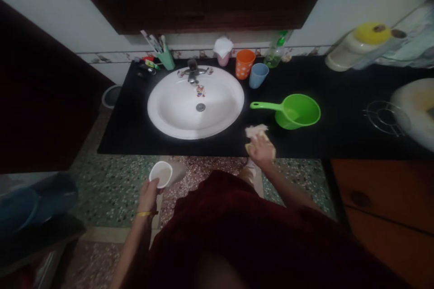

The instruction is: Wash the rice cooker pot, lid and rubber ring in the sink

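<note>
My left hand [148,196] grips a white cup [161,174], tilted so that its mouth faces me, out in front of the counter and above the floor. A yellow band circles the left wrist. On the counter's front edge, my right hand [261,150] presses down on a crumpled pale yellow and whitish cloth [256,130], its fingers bent over it. Just beyond that hand stands a green dipper [297,112] with its handle pointing left. The white oval sink [169,124] lies to the left of the right hand, with a metal tap [192,72] at its back.
Along the wall stand a toothbrush holder [166,59], an orange dotted cup [244,64], a blue cup [258,76] and a green pump bottle [275,52]. A yellow-lidded jar [359,45] and a wire stand [384,118] are on the right. Dark cabinets [217,0] hang above.
</note>
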Motion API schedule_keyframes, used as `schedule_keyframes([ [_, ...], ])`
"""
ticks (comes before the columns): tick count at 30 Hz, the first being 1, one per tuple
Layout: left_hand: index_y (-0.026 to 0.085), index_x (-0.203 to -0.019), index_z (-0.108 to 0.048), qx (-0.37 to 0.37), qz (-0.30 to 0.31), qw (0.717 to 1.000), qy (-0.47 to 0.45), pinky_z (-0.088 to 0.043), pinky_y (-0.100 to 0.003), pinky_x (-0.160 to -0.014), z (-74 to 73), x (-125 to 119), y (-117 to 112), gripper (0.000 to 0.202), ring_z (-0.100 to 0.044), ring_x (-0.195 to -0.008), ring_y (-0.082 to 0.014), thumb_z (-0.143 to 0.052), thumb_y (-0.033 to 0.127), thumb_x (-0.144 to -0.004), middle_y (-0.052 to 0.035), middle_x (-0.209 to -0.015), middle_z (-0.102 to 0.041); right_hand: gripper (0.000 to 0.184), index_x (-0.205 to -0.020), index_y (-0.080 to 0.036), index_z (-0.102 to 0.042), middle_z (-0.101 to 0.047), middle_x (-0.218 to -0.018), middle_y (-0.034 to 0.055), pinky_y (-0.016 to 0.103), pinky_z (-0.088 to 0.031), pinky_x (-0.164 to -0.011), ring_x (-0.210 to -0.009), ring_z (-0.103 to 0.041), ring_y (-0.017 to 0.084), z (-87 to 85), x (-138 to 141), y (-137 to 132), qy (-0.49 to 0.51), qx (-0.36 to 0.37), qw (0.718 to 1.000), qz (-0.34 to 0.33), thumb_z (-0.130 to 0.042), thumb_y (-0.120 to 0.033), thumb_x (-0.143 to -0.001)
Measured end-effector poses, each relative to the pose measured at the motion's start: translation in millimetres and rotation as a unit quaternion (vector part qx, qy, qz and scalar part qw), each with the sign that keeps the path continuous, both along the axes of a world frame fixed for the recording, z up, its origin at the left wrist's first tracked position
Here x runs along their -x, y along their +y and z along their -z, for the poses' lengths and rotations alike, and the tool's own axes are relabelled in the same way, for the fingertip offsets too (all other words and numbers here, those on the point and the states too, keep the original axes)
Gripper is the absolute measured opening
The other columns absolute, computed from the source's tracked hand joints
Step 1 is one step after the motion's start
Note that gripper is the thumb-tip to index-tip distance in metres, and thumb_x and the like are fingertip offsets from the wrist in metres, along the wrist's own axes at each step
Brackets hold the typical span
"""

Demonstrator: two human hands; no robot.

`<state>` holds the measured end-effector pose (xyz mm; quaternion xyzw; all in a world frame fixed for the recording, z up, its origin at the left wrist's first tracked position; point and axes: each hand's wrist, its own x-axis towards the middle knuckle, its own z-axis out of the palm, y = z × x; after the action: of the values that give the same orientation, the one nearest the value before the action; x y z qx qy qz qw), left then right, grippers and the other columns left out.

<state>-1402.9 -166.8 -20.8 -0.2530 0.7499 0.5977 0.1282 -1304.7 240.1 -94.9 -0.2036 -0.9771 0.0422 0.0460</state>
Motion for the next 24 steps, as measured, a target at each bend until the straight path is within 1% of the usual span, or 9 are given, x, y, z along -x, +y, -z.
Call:
schedule_keyframes([
  [2, 0.013, -0.084, -0.063, 0.023, -0.011, 1.0, -0.007, -0.045, -0.023, -0.052, 8.7, -6.0, -41.4, 0.044, -0.055, -0.06, -0.0132, -0.064, 0.042, -0.052, 0.0002, -0.069, -0.061, 0.044, -0.127, -0.019, -0.058, -0.051, -0.139, 0.0113, 0.044, -0.034, -0.103, -0.13, -0.041, 0.028, -0.8, 44.3, -42.1, 0.0, 0.034, 0.997, -0.076, -0.038, -0.034, -0.091],
  [4, 0.013, -0.084, -0.063, 0.041, -0.023, 0.999, -0.016, -0.043, -0.023, -0.05, 12.0, -9.0, -73.1, 0.045, -0.053, -0.058, -0.0125, -0.064, 0.044, -0.051, 0.0004, -0.067, -0.06, 0.042, -0.124, -0.019, -0.061, -0.057, -0.133, 0.0105, 0.04, -0.035, -0.103, -0.125, -0.046, 0.024, 1.4, 69.5, -64.6, 0.008, 0.064, 0.991, -0.115, -0.038, -0.03, -0.091],
  [6, 0.013, -0.084, -0.063, 0.042, -0.034, 0.998, -0.026, -0.042, -0.022, -0.048, 12.5, -9.4, -96.0, 0.048, -0.051, -0.057, -0.0123, -0.062, 0.045, -0.049, -0.0003, -0.068, -0.059, 0.043, -0.124, -0.017, -0.061, -0.059, -0.13, 0.0111, 0.039, -0.035, -0.104, -0.123, -0.049, 0.024, 4.9, 77.6, -73.9, 0.02, 0.08, 0.984, -0.159, -0.039, -0.03, -0.09],
  [9, 0.012, -0.085, -0.063, 0.043, -0.059, 0.997, -0.039, -0.04, -0.022, -0.048, 15.4, -7.3, -119.3, 0.049, -0.051, -0.058, -0.0125, -0.061, 0.046, -0.049, -0.0015, -0.07, -0.059, 0.045, -0.126, -0.015, -0.06, -0.059, -0.13, 0.0118, 0.041, -0.033, -0.107, -0.124, -0.048, 0.025, 7.8, 77.2, -82.1, 0.028, 0.087, 0.964, -0.252, -0.044, -0.034, -0.088],
  [12, 0.013, -0.085, -0.063, 0.05, -0.082, 0.994, -0.047, -0.039, -0.022, -0.048, 22.2, -4.2, -134.4, 0.048, -0.049, -0.055, -0.0116, -0.061, 0.047, -0.051, -0.0001, -0.065, -0.057, 0.045, -0.126, -0.015, -0.06, -0.062, -0.123, 0.0122, 0.041, -0.033, -0.106, -0.12, -0.049, 0.026, 4.7, 80.6, -96.0, 0.016, 0.092, 0.949, -0.301, -0.046, -0.033, -0.088],
  [15, 0.014, -0.086, -0.063, 0.042, -0.088, 0.993, -0.067, -0.041, -0.023, -0.048, 25.9, 4.2, -143.0, 0.048, -0.049, -0.053, -0.0115, -0.061, 0.047, -0.052, 0.0007, -0.064, -0.056, 0.044, -0.126, -0.014, -0.059, -0.062, -0.119, 0.013, 0.042, -0.034, -0.103, -0.116, -0.05, 0.026, -0.4, 89.4, -113.3, 0.002, 0.098, 0.947, -0.307, -0.047, -0.03, -0.087],
  [17, 0.014, -0.087, -0.063, 0.05, -0.083, 0.991, -0.097, -0.043, -0.024, -0.048, 24.2, 16.1, -145.3, 0.047, -0.05, -0.052, -0.0119, -0.061, 0.047, -0.054, 0.0003, -0.064, -0.057, 0.045, -0.127, -0.014, -0.058, -0.062, -0.119, 0.0131, 0.042, -0.035, -0.101, -0.115, -0.05, 0.027, -1.6, 98.8, -129.2, -0.013, 0.107, 0.943, -0.315, -0.05, -0.029, -0.085],
  [20, 0.013, -0.089, -0.064, 0.086, -0.055, 0.984, -0.147, -0.044, -0.025, -0.046, 17.1, 42.3, -145.0, 0.045, -0.053, -0.051, -0.0136, -0.06, 0.045, -0.057, -0.0012, -0.064, -0.059, 0.048, -0.129, -0.016, -0.056, -0.061, -0.122, 0.0123, 0.041, -0.037, -0.1, -0.113, -0.05, 0.027, 1.7, 125.9, -167.9, -0.025, 0.145, 0.918, -0.368, -0.053, -0.03, -0.084],
  [24, 0.013, -0.093, -0.065, 0.106, -0.039, 0.983, -0.141, -0.045, -0.025, -0.046, 4.8, 74.2, -145.0, 0.046, -0.054, -0.052, -0.0144, -0.058, 0.045, -0.06, -0.0002, -0.062, -0.058, 0.047, -0.13, -0.013, -0.054, -0.057, -0.127, 0.0135, 0.043, -0.033, -0.106, -0.12, -0.045, 0.027, 11.6, 188.0, -242.1, 0.002, 0.202, 0.878, -0.434, -0.05, -0.034, -0.088],
])
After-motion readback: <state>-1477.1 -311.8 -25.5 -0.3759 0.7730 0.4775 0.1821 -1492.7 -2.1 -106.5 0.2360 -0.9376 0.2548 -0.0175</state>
